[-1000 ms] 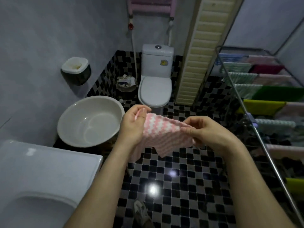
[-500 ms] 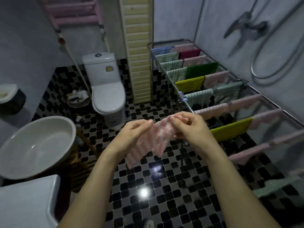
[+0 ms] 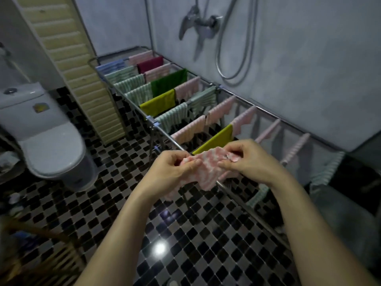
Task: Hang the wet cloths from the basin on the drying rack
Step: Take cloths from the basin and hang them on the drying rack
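Swung right since half a second ago, your view has lost the basin and now takes in the whole drying rack (image 3: pixel 167 134), and your hands have drawn closer together at its near rail. Your left grip (image 3: pixel 173 168) pinches the left edge of the pink-and-white cloth (image 3: pixel 206 171) between thumb and curled fingers. Your right grip (image 3: pixel 249 159) pinches the right edge the same way, wrist bent inward. Both forearms reach forward from the bottom of the frame and converge on the cloth. It is bunched between the two grips, its lower folds hanging below them, held in the air in line with the near rail; whether it touches the rail cannot be told. Just behind it a yellow-green cloth (image 3: pixel 216 139) hangs on a bar. Farther along, pink, green, striped, maroon and blue cloths cover the other bars. A shower hose (image 3: pixel 233 58) loops on the grey wall behind the rack. A white toilet (image 3: pixel 51 145) stands at left on the black-and-white chequered floor (image 3: pixel 206 244).
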